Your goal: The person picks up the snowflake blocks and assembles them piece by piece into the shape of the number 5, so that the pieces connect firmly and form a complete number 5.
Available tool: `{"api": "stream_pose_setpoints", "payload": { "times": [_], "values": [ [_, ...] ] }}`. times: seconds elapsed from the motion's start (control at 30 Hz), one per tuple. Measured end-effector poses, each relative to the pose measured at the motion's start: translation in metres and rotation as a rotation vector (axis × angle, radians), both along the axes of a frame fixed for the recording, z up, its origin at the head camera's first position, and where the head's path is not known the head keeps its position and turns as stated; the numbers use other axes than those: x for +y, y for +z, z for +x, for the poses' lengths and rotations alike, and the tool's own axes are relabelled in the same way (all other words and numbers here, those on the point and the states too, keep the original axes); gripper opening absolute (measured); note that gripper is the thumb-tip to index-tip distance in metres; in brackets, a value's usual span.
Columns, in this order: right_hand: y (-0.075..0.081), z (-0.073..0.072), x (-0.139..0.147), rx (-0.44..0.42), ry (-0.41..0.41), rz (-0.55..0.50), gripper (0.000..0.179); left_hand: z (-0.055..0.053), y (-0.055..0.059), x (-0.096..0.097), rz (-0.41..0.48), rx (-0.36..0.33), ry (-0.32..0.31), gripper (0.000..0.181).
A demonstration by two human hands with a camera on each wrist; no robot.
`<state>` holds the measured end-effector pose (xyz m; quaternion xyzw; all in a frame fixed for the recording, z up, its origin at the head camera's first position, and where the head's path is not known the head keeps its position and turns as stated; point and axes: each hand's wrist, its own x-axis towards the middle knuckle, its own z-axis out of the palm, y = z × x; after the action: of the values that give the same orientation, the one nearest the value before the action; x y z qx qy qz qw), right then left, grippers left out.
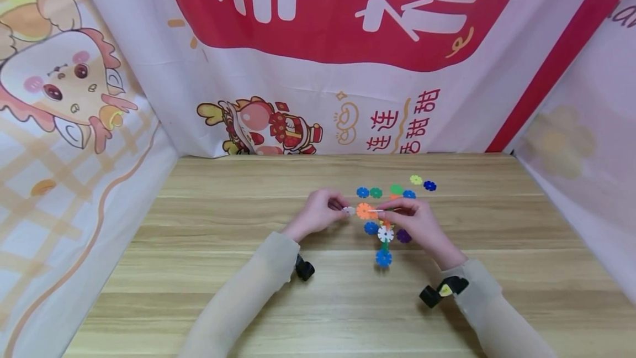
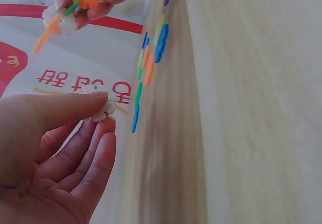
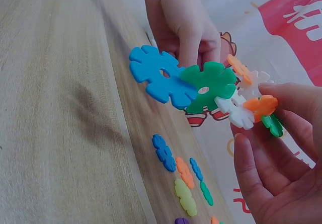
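Note:
My left hand point(image 1: 322, 213) pinches a white snowflake disc point(image 2: 105, 115) between thumb and fingers, left of the other hand. My right hand point(image 1: 416, 222) holds a joined piece of slotted snowflake discs up over the table. In the right wrist view, its blue disc point(image 3: 151, 85) is slotted to a green disc point(image 3: 217, 80), which meets a white disc point(image 3: 234, 114). An orange disc point(image 3: 261, 105) and a small green disc point(image 3: 272, 126) lie by the right fingertips. Another orange disc point(image 1: 365, 211) of this piece faces the left hand, a short gap from its white disc.
Loose discs lie flat on the wooden table point(image 1: 223, 258) beyond and beneath the hands, among them a blue disc point(image 1: 362, 193), a yellow disc point(image 1: 415, 179), a dark blue disc point(image 1: 430, 185) and a purple disc point(image 1: 404, 236). A printed cloth point(image 1: 298, 82) hangs behind the table.

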<state>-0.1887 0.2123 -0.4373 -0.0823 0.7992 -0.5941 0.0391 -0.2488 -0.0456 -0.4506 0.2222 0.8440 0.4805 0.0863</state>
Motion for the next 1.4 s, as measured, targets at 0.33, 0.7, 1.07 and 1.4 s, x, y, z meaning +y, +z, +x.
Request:
{"api": "stream_pose_setpoints", "payload": {
  "times": [0.33, 0.7, 1.07, 1.4],
  "values": [
    [-0.001, 0.0, 0.001, 0.007, -0.008, 0.005, 0.031, 0.018, 0.014, -0.011, 0.061, 0.042, 0.039, 0.009],
    [-0.003, -0.001, -0.002, 0.014, 0.002, -0.007, 0.028, 0.035, 0.019, -0.012, 0.111, 0.035, 0.095, 0.012],
    [-0.001, 0.001, -0.006, 0.008, 0.015, 0.011, 0.034, 0.043, 0.021, -0.012, 0.115, 0.099, 0.089, 0.013],
    [-0.003, 0.0, -0.01, 0.062, 0.066, -0.004, 0.031, 0.043, 0.018, -0.011, 0.117, 0.151, 0.088, 0.011]
  ]
}}
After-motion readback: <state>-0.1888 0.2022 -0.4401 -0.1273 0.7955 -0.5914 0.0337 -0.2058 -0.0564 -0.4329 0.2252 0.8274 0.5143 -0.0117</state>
